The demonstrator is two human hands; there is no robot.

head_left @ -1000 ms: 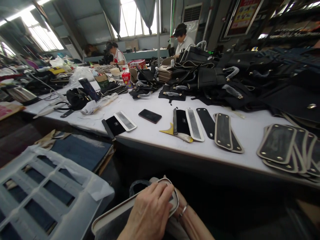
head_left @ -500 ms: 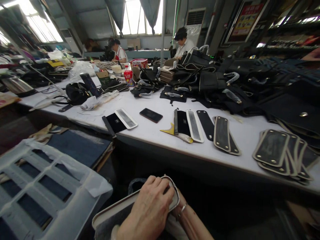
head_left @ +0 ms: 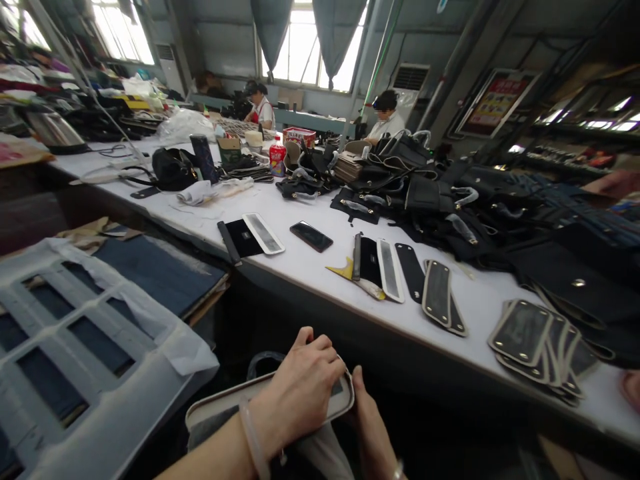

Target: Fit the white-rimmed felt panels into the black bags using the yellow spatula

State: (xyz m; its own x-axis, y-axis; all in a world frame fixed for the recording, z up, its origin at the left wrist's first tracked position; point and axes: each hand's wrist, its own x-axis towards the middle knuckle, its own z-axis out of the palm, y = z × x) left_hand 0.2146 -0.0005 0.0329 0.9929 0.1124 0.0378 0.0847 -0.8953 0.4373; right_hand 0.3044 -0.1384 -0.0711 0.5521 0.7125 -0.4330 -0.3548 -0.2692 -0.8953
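Note:
An unfinished handbag (head_left: 213, 408), dark with a pale piped rim, lies tilted below the table edge in front of me. My left hand (head_left: 305, 387) reaches across its top, its fingers curled down on the panel near the right end. What those fingertips pinch, if anything besides the bag, is hidden. My right hand (head_left: 369, 420) is at the bag's right end, thumb up along the rim and the other fingers out of sight underneath. Behind the bag a plastic-wrapped handle (head_left: 263, 359) loops up.
On the white table (head_left: 280, 277) lie a phone (head_left: 311, 236), dark panels with pale borders (head_left: 263, 233), a yellow-marked tool (head_left: 343, 269) and stacked strap pieces (head_left: 523, 333). Black bags (head_left: 425, 200) pile up behind. A plastic crate (head_left: 100, 373) stands left. Two people sit beyond.
The view has swung left and tilted. My left hand has shifted slightly up, with its forearm now showing. The right hand has come out from behind the rim, thumb raised.

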